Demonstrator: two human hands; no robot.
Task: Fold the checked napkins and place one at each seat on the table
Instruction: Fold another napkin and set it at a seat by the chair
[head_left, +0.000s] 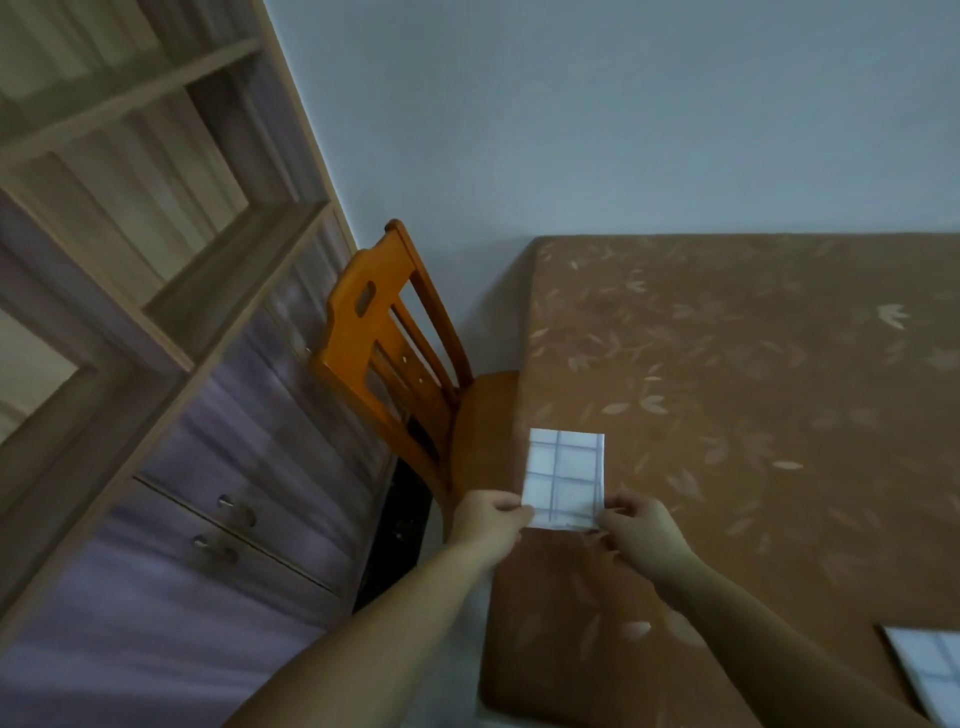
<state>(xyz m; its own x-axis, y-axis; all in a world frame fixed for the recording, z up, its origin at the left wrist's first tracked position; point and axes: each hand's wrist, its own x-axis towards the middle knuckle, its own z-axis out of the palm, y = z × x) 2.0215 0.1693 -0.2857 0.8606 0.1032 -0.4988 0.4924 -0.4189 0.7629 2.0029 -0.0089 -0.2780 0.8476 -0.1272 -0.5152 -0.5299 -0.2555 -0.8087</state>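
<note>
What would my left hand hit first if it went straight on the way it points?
The folded checked napkin it is pinching; past that the left hand probably meets only leaf-patterned tablecloth.

There are two checked napkins: a folded napkin (566, 475) and a second napkin (930, 675). There are two hands, the left hand (491, 519) and the right hand (636, 525). There is one desk (727, 364), one wooden chair (384, 338), and one shelf unit (130, 208) with two metal handles, an upper handle (228, 504) and a lower handle (208, 543).
</note>
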